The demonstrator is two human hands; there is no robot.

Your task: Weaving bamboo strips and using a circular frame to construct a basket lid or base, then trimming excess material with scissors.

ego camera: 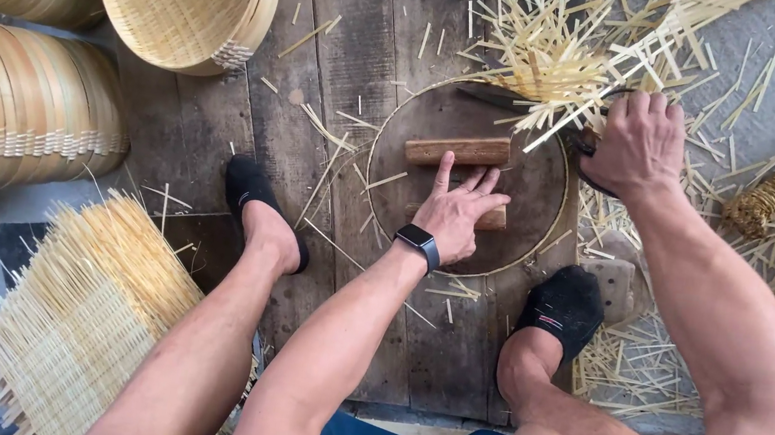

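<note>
One bamboo hoop (544, 255) lies on the floor (329, 58); two wooden blocks (458, 150) lie inside it; the left hand (457, 209) is spread flat on the lower block; the right hand (635, 143) is closed on a dark tool (581, 146) at the rim.

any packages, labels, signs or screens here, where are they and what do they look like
Smartwatch: on the left wrist, small rounded-square dark screen, blank, on a dark band.
Sock mark: on the black sock by the right knee, a small red and white stripe; too small to tell more.
No packages or signs in view.
</note>
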